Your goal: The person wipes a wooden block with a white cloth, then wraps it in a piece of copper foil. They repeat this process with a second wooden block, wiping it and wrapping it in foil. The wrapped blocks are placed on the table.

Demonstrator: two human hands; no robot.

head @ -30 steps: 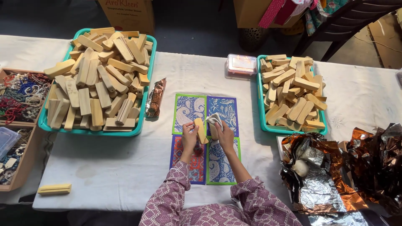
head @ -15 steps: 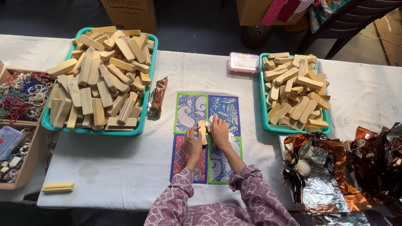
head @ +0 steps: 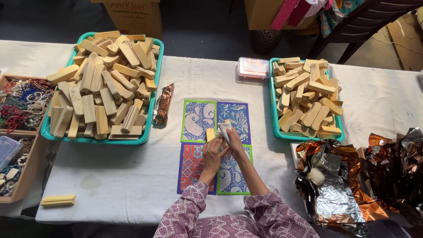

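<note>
My left hand (head: pixel 213 155) grips a small pale wooden block (head: pixel 210 134), fingers wrapped around its lower end so the top stands clear above my knuckles. My right hand (head: pixel 232 142) is closed on a scrap of white cloth (head: pixel 224 129), pressing it against the side of the block. Both hands meet over four patterned mats (head: pixel 198 120) laid in a square on the white tablecloth (head: pixel 123 176) (two blue ones with green borders, one deep blue, one red and blue).

To my left sits a large teal tray (head: pixel 155 88) heaped with the same kind of wooden blocks, and just beside its right edge lies a narrow coppery foil packet (head: pixel 163 105). To my right is a smaller teal tray (head: pixel 274 112) with a lower heap of blocks, and just beside its upper left corner sits a flat clear plastic box (head: pixel 253 68) with a pinkish lid. Crumpled silver and copper foil (head: pixel 335 185) spreads at the far right. One lone block (head: pixel 58 201) lies near the table's left front edge. Beyond the table stands a brown cardboard carton (head: pixel 132 13) with printed lettering.
</note>
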